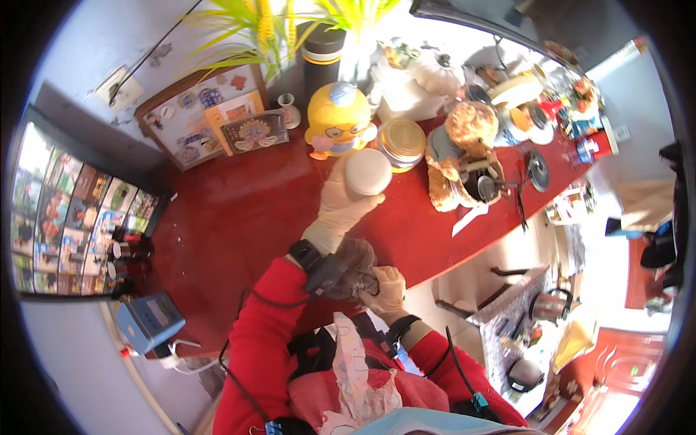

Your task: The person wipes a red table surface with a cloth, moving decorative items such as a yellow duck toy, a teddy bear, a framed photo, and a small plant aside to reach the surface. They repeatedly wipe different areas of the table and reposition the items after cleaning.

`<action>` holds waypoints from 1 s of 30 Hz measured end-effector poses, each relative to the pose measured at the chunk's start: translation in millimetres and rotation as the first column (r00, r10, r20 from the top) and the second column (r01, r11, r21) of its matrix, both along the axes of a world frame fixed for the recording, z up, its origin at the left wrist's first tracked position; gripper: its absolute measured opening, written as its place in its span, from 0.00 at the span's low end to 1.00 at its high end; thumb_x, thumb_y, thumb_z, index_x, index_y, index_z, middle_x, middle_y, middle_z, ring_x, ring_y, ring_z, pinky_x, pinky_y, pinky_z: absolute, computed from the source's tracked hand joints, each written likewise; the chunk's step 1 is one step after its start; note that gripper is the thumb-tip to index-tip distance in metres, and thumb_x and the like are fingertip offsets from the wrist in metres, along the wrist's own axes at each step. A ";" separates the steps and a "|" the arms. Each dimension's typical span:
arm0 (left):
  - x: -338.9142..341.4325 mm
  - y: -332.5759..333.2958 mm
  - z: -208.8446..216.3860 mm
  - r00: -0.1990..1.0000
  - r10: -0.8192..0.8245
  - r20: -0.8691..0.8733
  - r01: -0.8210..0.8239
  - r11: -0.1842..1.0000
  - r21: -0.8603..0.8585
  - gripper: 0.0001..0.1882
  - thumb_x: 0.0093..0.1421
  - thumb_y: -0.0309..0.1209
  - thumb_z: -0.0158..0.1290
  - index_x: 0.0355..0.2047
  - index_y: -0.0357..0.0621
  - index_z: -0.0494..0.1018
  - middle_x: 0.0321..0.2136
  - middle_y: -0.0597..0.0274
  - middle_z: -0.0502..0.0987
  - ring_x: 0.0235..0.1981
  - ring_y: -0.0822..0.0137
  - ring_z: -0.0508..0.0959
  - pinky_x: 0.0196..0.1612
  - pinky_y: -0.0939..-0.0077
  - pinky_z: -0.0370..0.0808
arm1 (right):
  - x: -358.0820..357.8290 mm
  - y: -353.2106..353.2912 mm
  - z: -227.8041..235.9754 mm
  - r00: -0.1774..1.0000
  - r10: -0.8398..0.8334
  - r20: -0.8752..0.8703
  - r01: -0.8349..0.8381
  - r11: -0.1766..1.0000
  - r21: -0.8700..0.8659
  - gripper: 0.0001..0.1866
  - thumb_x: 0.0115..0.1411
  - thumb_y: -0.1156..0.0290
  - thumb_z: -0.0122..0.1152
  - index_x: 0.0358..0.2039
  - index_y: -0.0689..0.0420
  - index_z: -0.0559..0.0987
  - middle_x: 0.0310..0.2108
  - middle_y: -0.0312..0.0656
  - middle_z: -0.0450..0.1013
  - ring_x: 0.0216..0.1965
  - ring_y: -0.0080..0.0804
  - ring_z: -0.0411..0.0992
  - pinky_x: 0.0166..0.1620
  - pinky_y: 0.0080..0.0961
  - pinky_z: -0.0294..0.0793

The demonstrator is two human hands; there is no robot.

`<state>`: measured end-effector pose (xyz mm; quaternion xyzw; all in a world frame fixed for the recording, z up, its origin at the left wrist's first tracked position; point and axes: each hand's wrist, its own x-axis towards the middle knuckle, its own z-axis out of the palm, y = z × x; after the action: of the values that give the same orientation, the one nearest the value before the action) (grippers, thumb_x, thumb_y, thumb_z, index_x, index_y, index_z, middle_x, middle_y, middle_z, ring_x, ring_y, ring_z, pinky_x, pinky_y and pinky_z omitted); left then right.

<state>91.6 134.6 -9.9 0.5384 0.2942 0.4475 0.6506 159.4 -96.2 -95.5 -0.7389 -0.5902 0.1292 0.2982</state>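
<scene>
My left hand, in a pale glove, is closed around a round container with a white lid, held up over the red tabletop. Its lower part is hidden by my fingers. Closer to my body, my right hand, gloved too, grips a crumpled grey-brown cloth. Just beyond the container stand a yellow duck figure and a jar with a gold lid. To the right of the jar sits a brown teddy bear with a basket holding small items.
A framed board with cards leans at the back left, beside a small white vase. Plants and a white pumpkin-shaped pot line the back. A blue box stands at the left end. A side table with a kettle is at right.
</scene>
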 end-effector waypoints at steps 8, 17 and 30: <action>16.5 -9.0 -20.4 0.993 0.122 -0.006 -0.118 0.968 0.223 0.51 0.42 0.29 0.71 0.67 0.40 0.58 0.58 0.45 0.70 0.62 0.50 0.69 0.66 0.64 0.64 | 24.5 15.5 1.5 0.965 0.249 -0.076 -0.254 0.966 -0.057 0.30 0.32 0.62 0.76 0.40 0.54 0.78 0.34 0.46 0.73 0.39 0.50 0.72 0.44 0.44 0.71; -132.8 -161.3 -5.7 0.856 0.461 -0.234 -0.321 0.828 0.460 0.39 0.58 0.43 0.62 0.64 0.37 0.63 0.59 0.44 0.70 0.59 0.48 0.71 0.62 0.58 0.67 | 60.8 11.2 -28.1 0.783 0.282 -0.555 -0.385 0.920 -0.075 0.32 0.42 0.67 0.75 0.48 0.59 0.72 0.45 0.44 0.67 0.49 0.42 0.68 0.54 0.39 0.67; -366.5 -528.3 -272.2 -0.080 0.265 -0.961 -0.912 -0.409 -0.036 0.35 0.60 0.31 0.57 0.66 0.36 0.60 0.63 0.42 0.65 0.65 0.47 0.65 0.66 0.63 0.62 | 100.8 24.6 -29.7 0.849 0.239 -0.472 -0.427 0.836 -0.345 0.54 0.46 0.54 0.74 0.68 0.61 0.57 0.69 0.54 0.52 0.70 0.42 0.52 0.70 0.42 0.53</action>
<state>-274.9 -393.7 -282.1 -0.1499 0.9226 0.3095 0.1748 260.2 -71.6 -125.2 -0.6256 -0.5918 0.4612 0.2139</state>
